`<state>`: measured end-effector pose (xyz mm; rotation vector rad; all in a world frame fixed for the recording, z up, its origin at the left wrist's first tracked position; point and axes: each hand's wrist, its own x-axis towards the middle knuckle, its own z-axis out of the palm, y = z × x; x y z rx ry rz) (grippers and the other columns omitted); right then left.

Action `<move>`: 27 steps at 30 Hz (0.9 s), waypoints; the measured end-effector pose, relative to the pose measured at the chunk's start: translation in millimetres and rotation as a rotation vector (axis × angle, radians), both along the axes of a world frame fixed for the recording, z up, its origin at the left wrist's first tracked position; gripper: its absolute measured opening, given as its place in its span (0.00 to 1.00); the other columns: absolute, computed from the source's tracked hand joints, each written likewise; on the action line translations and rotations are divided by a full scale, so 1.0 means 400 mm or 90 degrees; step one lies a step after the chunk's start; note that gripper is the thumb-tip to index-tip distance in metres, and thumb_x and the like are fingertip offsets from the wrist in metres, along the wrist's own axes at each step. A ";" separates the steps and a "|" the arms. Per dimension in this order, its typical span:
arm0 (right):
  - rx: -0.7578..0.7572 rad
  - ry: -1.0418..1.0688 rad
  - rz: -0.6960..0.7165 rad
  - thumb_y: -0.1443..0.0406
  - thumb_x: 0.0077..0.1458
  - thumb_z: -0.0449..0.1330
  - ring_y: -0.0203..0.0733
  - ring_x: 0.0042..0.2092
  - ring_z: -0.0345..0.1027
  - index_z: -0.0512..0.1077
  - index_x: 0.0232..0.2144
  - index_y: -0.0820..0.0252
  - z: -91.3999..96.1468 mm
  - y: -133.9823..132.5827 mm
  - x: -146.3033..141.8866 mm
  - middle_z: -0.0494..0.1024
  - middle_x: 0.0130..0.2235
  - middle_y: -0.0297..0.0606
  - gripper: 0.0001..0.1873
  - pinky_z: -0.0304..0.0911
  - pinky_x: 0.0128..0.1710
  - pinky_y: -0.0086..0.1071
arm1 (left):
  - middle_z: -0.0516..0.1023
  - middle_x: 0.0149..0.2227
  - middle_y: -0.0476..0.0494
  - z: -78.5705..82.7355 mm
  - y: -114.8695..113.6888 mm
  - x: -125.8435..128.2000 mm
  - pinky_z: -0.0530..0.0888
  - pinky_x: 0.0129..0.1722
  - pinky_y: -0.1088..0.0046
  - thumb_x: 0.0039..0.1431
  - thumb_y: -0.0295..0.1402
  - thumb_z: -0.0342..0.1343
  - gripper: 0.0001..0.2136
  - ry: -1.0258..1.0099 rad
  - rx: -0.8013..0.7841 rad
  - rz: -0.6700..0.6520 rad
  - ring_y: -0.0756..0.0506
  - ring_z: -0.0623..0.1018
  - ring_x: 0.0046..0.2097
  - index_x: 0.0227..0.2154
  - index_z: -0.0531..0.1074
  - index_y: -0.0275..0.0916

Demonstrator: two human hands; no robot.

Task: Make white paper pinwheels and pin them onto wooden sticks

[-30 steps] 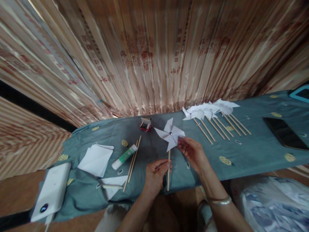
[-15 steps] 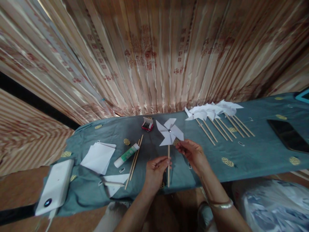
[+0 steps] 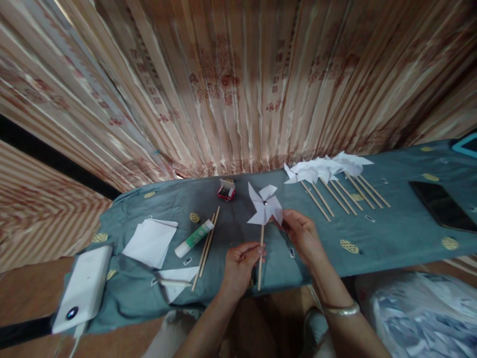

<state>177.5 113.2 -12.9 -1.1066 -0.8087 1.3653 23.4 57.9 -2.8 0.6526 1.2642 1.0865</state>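
A white paper pinwheel [image 3: 256, 208] on a thin wooden stick stands up in front of me, with a dark pin at its centre. My left hand [image 3: 242, 263] is closed around the stick below the blades, thumb and fingers pinching it. Beside the lower right blade, my right hand [image 3: 301, 233] has its fingers curled together, the tips on the blade's edge. Finished-looking pinwheels [image 3: 316, 170] lie overlapped in a row at the back right, their sticks pointing towards me.
Left of my hands lie a glue stick [image 3: 194, 239], loose wooden sticks [image 3: 204, 261], stacked white paper [image 3: 151, 242] and a folded paper piece [image 3: 178, 283]. A small red box [image 3: 226, 191] holds dark pins. A white device [image 3: 84, 288] and a black phone [image 3: 441, 206] rest at either side.
The pinwheel's blades have turned about the pin. My right hand has shifted slightly right along with the lower right blade. My left hand keeps its hold on the stick.
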 end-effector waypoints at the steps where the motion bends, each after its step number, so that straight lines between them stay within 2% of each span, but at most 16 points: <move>1: 0.002 0.008 -0.010 0.50 0.40 0.69 0.36 0.27 0.62 0.77 0.23 0.56 0.002 0.000 -0.001 0.75 0.23 0.32 0.16 0.57 0.28 0.29 | 0.80 0.21 0.44 0.001 0.000 0.001 0.68 0.25 0.76 0.33 0.41 0.69 0.15 0.001 -0.002 -0.001 0.50 0.74 0.23 0.23 0.80 0.36; 13: 0.011 0.012 0.022 0.53 0.41 0.69 0.35 0.26 0.60 0.76 0.21 0.56 0.018 -0.012 -0.008 0.71 0.20 0.31 0.14 0.56 0.28 0.30 | 0.80 0.22 0.43 0.008 0.003 0.007 0.72 0.28 0.72 0.33 0.43 0.69 0.16 0.010 0.005 0.002 0.47 0.76 0.24 0.24 0.80 0.36; 16: 0.014 0.017 0.034 0.53 0.41 0.69 0.34 0.25 0.60 0.76 0.21 0.56 0.022 -0.016 -0.011 0.71 0.20 0.30 0.13 0.55 0.27 0.29 | 0.80 0.22 0.43 0.009 0.003 0.006 0.71 0.27 0.74 0.34 0.42 0.68 0.15 0.012 0.004 -0.001 0.47 0.76 0.24 0.24 0.80 0.36; 21: 0.001 0.028 0.044 0.52 0.37 0.71 0.34 0.25 0.62 0.76 0.20 0.56 0.035 -0.022 -0.020 0.73 0.20 0.30 0.15 0.57 0.28 0.29 | 0.80 0.22 0.42 0.013 0.003 0.005 0.69 0.25 0.75 0.34 0.41 0.68 0.15 0.011 0.004 0.008 0.48 0.76 0.24 0.24 0.80 0.36; 27: 0.003 0.011 0.064 0.52 0.38 0.70 0.36 0.26 0.65 0.77 0.20 0.55 0.033 -0.027 -0.028 0.74 0.21 0.32 0.15 0.60 0.29 0.30 | 0.80 0.22 0.43 0.015 0.004 0.007 0.69 0.26 0.74 0.34 0.41 0.67 0.14 0.017 0.004 0.014 0.48 0.76 0.24 0.24 0.80 0.36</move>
